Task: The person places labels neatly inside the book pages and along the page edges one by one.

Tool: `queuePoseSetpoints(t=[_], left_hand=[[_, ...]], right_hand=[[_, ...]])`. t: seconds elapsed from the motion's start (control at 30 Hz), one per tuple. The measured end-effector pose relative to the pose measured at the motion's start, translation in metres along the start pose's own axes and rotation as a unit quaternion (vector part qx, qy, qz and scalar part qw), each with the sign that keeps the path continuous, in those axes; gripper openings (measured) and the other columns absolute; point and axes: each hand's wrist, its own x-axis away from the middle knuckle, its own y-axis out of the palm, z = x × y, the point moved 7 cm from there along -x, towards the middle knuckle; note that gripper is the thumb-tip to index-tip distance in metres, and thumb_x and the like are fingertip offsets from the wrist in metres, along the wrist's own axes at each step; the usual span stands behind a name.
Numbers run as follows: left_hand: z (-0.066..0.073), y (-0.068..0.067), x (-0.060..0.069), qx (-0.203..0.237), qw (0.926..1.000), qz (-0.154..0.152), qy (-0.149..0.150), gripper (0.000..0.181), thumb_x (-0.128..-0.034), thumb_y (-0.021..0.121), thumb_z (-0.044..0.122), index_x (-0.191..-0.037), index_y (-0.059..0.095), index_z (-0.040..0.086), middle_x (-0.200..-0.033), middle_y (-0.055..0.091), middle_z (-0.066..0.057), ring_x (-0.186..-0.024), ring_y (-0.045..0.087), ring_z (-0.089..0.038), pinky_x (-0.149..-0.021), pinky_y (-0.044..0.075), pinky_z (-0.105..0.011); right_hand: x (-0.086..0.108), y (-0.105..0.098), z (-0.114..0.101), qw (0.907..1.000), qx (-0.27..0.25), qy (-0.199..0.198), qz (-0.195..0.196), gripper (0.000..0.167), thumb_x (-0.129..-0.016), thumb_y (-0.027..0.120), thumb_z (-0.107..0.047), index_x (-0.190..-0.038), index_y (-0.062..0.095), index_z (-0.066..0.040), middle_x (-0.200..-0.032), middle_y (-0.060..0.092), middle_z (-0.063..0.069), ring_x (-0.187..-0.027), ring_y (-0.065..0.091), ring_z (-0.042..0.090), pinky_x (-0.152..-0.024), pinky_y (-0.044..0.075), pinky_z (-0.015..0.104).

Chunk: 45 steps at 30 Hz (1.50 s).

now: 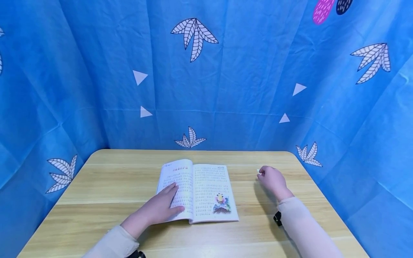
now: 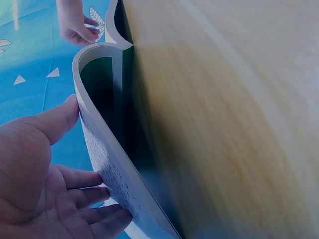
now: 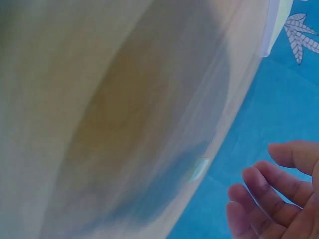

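An open book (image 1: 211,193) lies on the table, with printed text on both pages and a small bee picture low on the right page. My left hand (image 1: 161,206) rests on the left page, its thumb and fingers spread. In the left wrist view the fingers (image 2: 84,191) touch the printed page, and the pages arch up near the spine. To the right of the book, my right hand (image 1: 272,181) is over the table, its fingers loosely bent with nothing between them. Beside it lies a small pale, flat piece (image 3: 199,170); its kind cannot be made out.
The wooden table (image 1: 106,179) has rounded far corners. A blue curtain (image 1: 226,89) with white leaf and triangle prints hangs behind it and on both sides. Dark bands (image 1: 277,218) show at the wrists.
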Motion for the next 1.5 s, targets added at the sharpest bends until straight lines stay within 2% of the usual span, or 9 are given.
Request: queuePoseSetpoints(t=[0.37,0.5,0.57,0.67,0.9,1.0,1.23,1.5], left_hand=[[0.0,0.0,0.0,0.001,1.0,0.002,-0.001,0.085,-0.0927,0.069,0.047,-0.152,0.035,-0.005,-0.162,0.026,-0.02,-0.149,0.025,-0.037,-0.119,0.026,-0.052],[0.0,0.0,0.001,0.004,1.0,0.0,-0.005,0.086,-0.0921,0.069,0.048,-0.152,0.036,-0.004,-0.162,0.026,-0.019,-0.149,0.025,-0.037,-0.119,0.026,-0.052],[0.0,0.001,0.001,0.005,1.0,-0.002,-0.007,0.086,-0.0918,0.069,0.048,-0.152,0.036,-0.004,-0.162,0.026,-0.019,-0.149,0.025,-0.037,-0.119,0.026,-0.052],[0.0,0.002,0.0,-0.001,1.0,0.001,-0.003,0.085,-0.0921,0.069,0.048,-0.152,0.037,-0.004,-0.161,0.027,-0.02,-0.148,0.026,-0.038,-0.119,0.027,-0.052],[-0.002,0.002,-0.002,-0.006,1.0,0.007,0.0,0.085,-0.0923,0.069,0.048,-0.151,0.037,-0.004,-0.161,0.027,-0.02,-0.148,0.027,-0.038,-0.119,0.027,-0.052],[-0.002,0.002,-0.002,-0.006,1.0,0.005,0.0,0.085,-0.0924,0.069,0.048,-0.151,0.037,-0.005,-0.161,0.027,-0.02,-0.148,0.026,-0.038,-0.119,0.027,-0.052],[-0.001,0.002,-0.002,-0.006,1.0,0.004,0.002,0.085,-0.0926,0.069,0.047,-0.152,0.036,-0.004,-0.161,0.027,-0.02,-0.148,0.026,-0.038,-0.119,0.026,-0.052],[0.0,0.001,0.0,-0.001,1.0,0.004,0.0,0.085,-0.0928,0.069,0.046,-0.152,0.035,-0.005,-0.162,0.026,-0.021,-0.148,0.026,-0.039,-0.119,0.026,-0.052]], right_hand=[[-0.007,0.003,0.018,0.9991,-0.004,0.034,-0.025,0.022,-0.093,0.065,-0.016,-0.104,0.067,0.003,-0.1,0.069,0.018,-0.085,0.062,0.031,-0.08,0.052,0.05],[-0.009,0.002,0.02,0.9981,-0.001,0.045,-0.041,0.017,-0.093,0.065,-0.017,-0.093,0.065,0.0,-0.086,0.064,0.011,-0.074,0.055,0.025,-0.073,0.05,0.044],[-0.01,0.002,0.021,0.9971,0.0,0.053,-0.055,0.019,-0.094,0.065,-0.017,-0.083,0.061,-0.002,-0.074,0.056,0.006,-0.067,0.049,0.022,-0.067,0.046,0.039],[-0.013,0.004,0.023,0.9949,-0.001,0.068,-0.075,0.025,-0.095,0.065,-0.019,-0.075,0.056,-0.006,-0.067,0.047,0.002,-0.063,0.044,0.02,-0.063,0.041,0.035],[-0.02,0.008,0.027,0.9896,-0.009,0.092,-0.11,0.018,-0.094,0.066,-0.018,-0.087,0.062,-0.003,-0.083,0.061,0.01,-0.074,0.055,0.025,-0.071,0.049,0.04],[-0.022,0.011,0.028,0.9878,-0.006,0.1,-0.119,0.018,-0.093,0.066,-0.018,-0.085,0.061,-0.003,-0.082,0.061,0.01,-0.074,0.055,0.026,-0.07,0.049,0.039],[-0.026,0.015,0.033,0.9873,0.009,0.104,-0.12,0.029,-0.093,0.066,-0.02,-0.069,0.054,-0.008,-0.068,0.052,0.008,-0.064,0.05,0.023,-0.062,0.044,0.034],[-0.028,0.018,0.033,0.9849,0.018,0.115,-0.127,0.025,-0.093,0.066,-0.021,-0.075,0.058,-0.006,-0.072,0.053,0.009,-0.066,0.049,0.023,-0.063,0.043,0.035]])
